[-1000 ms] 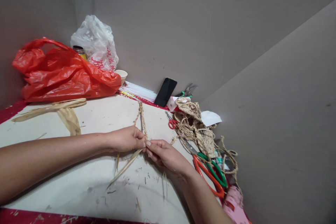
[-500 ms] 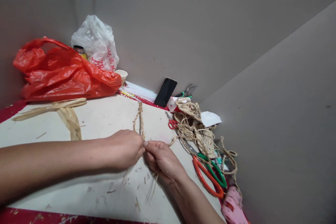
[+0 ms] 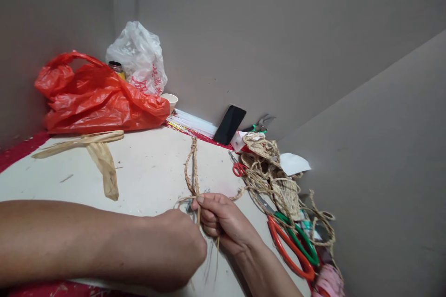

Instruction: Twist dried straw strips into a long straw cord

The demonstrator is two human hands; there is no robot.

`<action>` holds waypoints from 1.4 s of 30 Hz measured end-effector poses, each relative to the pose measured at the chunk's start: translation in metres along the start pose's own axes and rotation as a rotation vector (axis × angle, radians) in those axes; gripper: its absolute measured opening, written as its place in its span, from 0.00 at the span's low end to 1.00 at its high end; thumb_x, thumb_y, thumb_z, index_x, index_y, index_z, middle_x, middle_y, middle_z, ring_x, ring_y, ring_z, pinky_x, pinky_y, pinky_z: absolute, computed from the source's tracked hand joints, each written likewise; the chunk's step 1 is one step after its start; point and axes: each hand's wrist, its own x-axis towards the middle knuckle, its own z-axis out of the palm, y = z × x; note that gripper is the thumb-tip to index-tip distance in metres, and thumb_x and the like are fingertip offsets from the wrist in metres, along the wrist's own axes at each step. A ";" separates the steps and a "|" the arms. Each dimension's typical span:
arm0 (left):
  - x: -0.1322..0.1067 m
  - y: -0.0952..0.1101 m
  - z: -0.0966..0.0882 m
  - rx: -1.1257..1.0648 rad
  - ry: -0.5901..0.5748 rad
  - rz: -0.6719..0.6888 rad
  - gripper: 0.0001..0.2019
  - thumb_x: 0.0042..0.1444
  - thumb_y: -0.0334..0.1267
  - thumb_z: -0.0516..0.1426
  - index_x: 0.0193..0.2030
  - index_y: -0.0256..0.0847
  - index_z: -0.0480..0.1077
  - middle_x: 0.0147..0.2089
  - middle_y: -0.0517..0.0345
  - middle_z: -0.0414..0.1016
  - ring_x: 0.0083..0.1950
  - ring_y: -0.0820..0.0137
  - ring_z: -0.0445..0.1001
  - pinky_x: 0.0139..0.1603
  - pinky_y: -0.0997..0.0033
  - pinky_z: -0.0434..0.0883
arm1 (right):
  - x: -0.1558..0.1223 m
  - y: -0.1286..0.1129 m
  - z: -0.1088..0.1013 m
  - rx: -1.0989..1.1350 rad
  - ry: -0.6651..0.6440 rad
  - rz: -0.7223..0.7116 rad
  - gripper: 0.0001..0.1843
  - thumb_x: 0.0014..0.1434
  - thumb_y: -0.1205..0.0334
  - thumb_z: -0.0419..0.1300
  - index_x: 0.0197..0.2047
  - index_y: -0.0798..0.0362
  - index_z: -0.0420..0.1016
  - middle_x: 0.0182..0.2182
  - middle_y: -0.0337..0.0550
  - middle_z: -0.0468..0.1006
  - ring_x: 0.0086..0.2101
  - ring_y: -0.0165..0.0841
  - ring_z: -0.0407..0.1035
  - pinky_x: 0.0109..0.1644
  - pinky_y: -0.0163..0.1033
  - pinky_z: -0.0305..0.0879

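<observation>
A braided straw cord (image 3: 191, 169) lies looped on the white table top (image 3: 146, 171), running away from me. My right hand (image 3: 225, 222) is closed on the cord's near end, with loose straw strands hanging below the fingers. Close to the camera, my left hand (image 3: 174, 250) is closed too, meeting the right hand at the strands; its fingers are mostly hidden behind its back.
A red plastic bag (image 3: 97, 97) and a white bag (image 3: 139, 58) sit at the back left, with a small cup (image 3: 170, 100). Dried husk strips (image 3: 101, 153) lie left. A black phone (image 3: 229, 125), a straw cord pile (image 3: 275, 176), red scissors (image 3: 285, 250) and green scissors (image 3: 299, 241) lie along the grey wall.
Both hands have drawn nearer to me with the cord end, and the left hand has come low and close to the camera. The view has shifted slightly.
</observation>
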 end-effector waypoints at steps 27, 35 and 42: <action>0.018 -0.026 -0.006 -0.542 0.421 -0.344 0.15 0.48 0.43 0.48 0.19 0.35 0.66 0.16 0.65 0.57 0.21 0.77 0.50 0.24 0.75 0.49 | -0.004 -0.006 -0.002 -0.435 -0.173 -0.221 0.07 0.50 0.63 0.52 0.25 0.56 0.68 0.09 0.26 0.52 0.11 0.22 0.39 0.15 0.31 0.34; 0.007 -0.032 0.008 -0.638 0.408 -0.350 0.19 0.51 0.49 0.48 0.24 0.35 0.68 0.17 0.67 0.53 0.18 0.78 0.46 0.19 0.74 0.42 | 0.002 0.002 0.005 -0.848 0.060 -0.446 0.11 0.51 0.69 0.51 0.22 0.58 0.72 0.13 0.32 0.59 0.17 0.24 0.52 0.22 0.31 0.45; 0.008 -0.042 0.004 -0.821 0.319 -0.390 0.12 0.48 0.46 0.51 0.23 0.39 0.64 0.14 0.70 0.49 0.15 0.79 0.43 0.17 0.74 0.40 | -0.004 0.002 0.009 -1.135 0.158 -0.501 0.15 0.58 0.66 0.49 0.29 0.57 0.75 0.29 0.44 0.77 0.31 0.31 0.66 0.34 0.32 0.55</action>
